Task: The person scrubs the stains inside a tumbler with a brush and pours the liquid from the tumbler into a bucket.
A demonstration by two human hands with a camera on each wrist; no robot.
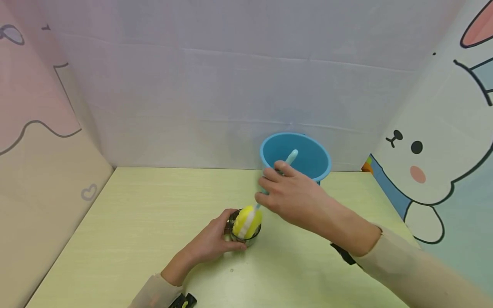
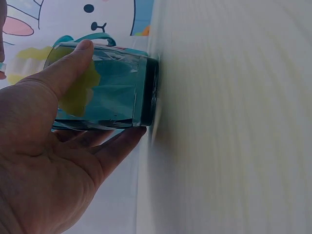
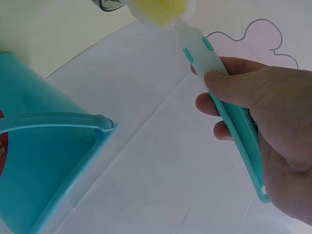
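My left hand [image 1: 209, 241] holds a clear cup [image 2: 117, 87] upright on the table, thumb on one side and fingers on the other. In my right hand [image 1: 290, 192] is a sponge bottle brush, its teal and white handle [image 3: 243, 136] pinched between thumb and fingers. The brush's yellow and white sponge head [image 1: 243, 222] sits at the cup's mouth. Through the cup wall, the left wrist view shows part of the sponge inside, with the rest sticking out above the rim. In the head view, my right hand covers most of the handle.
A blue bucket [image 1: 281, 147] with a handle [image 3: 58, 120] stands at the back of the pale wood-patterned table [image 1: 154, 205], just behind my right hand. White and cartoon-printed sheets [image 1: 239, 94] enclose the back and sides. A small drop [image 1: 232, 270] lies on the table near the cup.
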